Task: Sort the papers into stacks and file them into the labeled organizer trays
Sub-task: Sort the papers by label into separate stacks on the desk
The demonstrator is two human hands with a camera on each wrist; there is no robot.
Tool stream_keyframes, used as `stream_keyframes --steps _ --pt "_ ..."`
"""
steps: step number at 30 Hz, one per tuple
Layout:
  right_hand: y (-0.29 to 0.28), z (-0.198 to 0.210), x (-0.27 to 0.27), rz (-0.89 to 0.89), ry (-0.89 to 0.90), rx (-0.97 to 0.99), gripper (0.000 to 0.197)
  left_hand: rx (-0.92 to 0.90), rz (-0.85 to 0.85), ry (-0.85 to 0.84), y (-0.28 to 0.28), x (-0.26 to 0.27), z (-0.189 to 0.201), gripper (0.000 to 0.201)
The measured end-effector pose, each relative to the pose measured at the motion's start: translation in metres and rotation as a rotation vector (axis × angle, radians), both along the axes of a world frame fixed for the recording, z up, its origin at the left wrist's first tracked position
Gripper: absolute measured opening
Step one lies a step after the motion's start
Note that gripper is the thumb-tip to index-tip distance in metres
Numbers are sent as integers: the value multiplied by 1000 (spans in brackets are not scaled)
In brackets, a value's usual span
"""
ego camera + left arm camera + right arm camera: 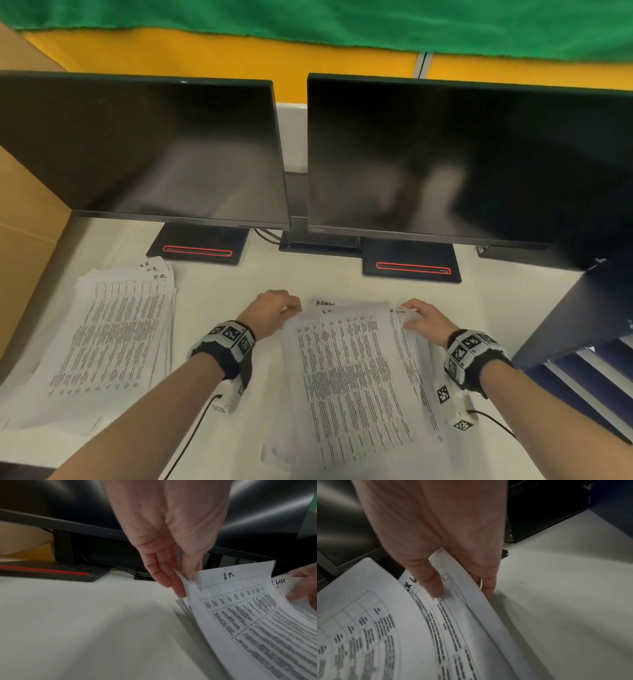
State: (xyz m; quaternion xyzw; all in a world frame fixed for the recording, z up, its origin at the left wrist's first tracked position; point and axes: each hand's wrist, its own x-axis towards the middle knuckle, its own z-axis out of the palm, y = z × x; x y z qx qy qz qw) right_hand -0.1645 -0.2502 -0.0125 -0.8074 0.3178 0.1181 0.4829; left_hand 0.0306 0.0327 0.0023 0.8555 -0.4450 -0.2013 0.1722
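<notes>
pinching the far-left corner of the top sheet [240, 601], the left hand [274, 308] is lifting it off the middle pile [359, 377] on the worktop [219, 284]; the right hand [428, 318] is clamping a lower sheet's far-right corner. sheets are running near-to-far; the sorted stack [109, 335] is lying left, nearer the left grip.

Monitors [308, 154] behind (desk [222, 284] between stacks)

White desk top [212, 284]: two dark flat monitors [144, 150] side by side at the back. Loose pile of printed paper sheets [113, 335] lies front left, before the left monitor's stand. Second fanned pile of printed sheets [356, 370] front centre. Dark blue slotted organizer [582, 329] at right edge.
</notes>
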Motion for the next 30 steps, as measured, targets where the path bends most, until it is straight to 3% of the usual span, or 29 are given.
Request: stream_keyframes --steps 3,9,15,18,20,23,26,28,30 --pt "4 -2 -6 4 -15 -86 22 -42 66 -9 19 29 10 13" --pt "4 -4 -10 -39 56 -125 44 239 119 -137 92 105 25 13" --pt "8 7 -9 -26 36 -155 38 388 232 -128 120 119 10 19" --pt "8 8 -9 -7 -44 -189 29 391 284 -216 100 102 13 26" --pt "8 5 -9 10 -77 -204 31 155 254 -308 67 73 19 24" --pt "12 3 -9 22 -88 -195 28 -104 66 -163 1 2 21 21" --pt "13 0 -9 -60 -88 -112 36 40 -127 -22 -47 -46 -4 40" --pt "11 -6 -11 -159 -108 -33 41 141 -148 -45 -62 -57 -16 45" --pt "8 -10 -13 -242 -134 52 40 121 -126 -100 -67 -59 -18 38"
